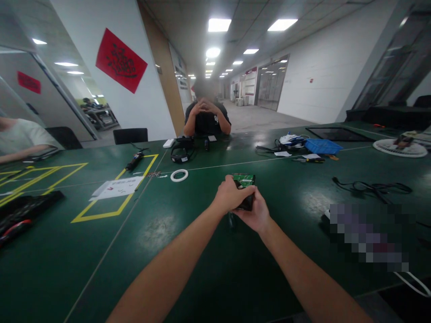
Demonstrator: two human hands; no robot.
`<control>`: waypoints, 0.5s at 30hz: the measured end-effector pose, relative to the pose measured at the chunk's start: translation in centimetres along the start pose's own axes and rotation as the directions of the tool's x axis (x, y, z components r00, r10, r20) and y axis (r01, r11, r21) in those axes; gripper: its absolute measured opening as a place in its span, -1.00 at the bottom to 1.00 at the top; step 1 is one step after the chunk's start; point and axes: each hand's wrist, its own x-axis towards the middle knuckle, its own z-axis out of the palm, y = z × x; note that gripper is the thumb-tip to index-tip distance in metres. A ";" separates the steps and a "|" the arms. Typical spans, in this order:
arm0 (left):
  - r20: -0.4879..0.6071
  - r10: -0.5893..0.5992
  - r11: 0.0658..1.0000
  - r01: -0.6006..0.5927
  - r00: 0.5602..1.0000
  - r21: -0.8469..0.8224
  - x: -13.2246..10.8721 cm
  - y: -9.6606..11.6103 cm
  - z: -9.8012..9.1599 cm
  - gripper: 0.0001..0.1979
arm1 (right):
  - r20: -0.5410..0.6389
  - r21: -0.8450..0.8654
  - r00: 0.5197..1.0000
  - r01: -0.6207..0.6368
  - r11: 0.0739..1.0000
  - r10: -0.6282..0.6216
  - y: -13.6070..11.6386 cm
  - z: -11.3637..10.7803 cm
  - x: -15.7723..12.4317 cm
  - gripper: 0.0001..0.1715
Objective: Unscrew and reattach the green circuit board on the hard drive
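Both hands meet around a small black device with a green circuit board [247, 180] at its far end, held above the green table [188, 278]. My left hand [229, 195] grips it from the left, its thumb lying across the dark part. On the right, my right hand [258, 210] wraps its near right side, with the thumb close to the left one. A dark object [231, 220], too unclear to name, shows just below the hands. The palms and fingers hide much of the device.
A white ring [179, 175] lies ahead to the left, beside papers [117, 187] within yellow tape. A blue tray [323, 146], black cable [370, 185] and blurred-out object [370, 237] are right. A person [208, 119] sits opposite; another person's arm is far left.
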 end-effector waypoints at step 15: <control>-0.065 0.330 0.925 -0.309 0.942 0.222 -7.4 -10.5 4.2 -0.59 | -0.263 -0.168 0.950 0.126 0.978 -0.167 -18.7 -7.2 -1.8 -0.24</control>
